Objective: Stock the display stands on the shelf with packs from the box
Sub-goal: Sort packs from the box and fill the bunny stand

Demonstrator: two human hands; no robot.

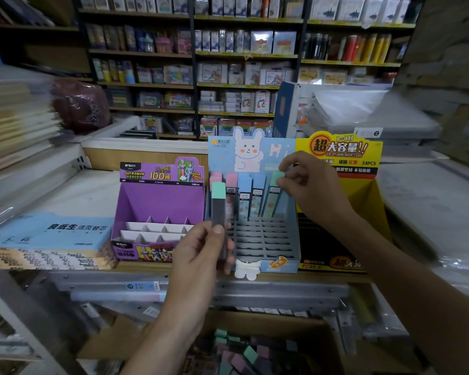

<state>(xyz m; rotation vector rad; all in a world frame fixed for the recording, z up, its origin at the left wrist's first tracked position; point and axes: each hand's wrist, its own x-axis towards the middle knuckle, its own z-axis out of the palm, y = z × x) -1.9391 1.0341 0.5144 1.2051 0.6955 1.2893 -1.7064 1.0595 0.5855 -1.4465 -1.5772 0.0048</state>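
Left hand: fingers wrapped round held pack, upright before the stand.
Right hand: fingertips pinch the cap of slotted pack, back row; probably not fully seated.
Risk: it tilts under the fingertips and knocks neighbours; held pack slips from the fingers towards the box below.

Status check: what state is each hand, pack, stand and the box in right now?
Left hand: grips held pack.
Held pack: upright, in front of blue stand.
Right hand: pinches back-row pack.
Back-row pack: tilted, in blue stand.
Blue stand: packs in back row only, other slots empty.
Purple stand: slots empty.
Box: open, packs inside.
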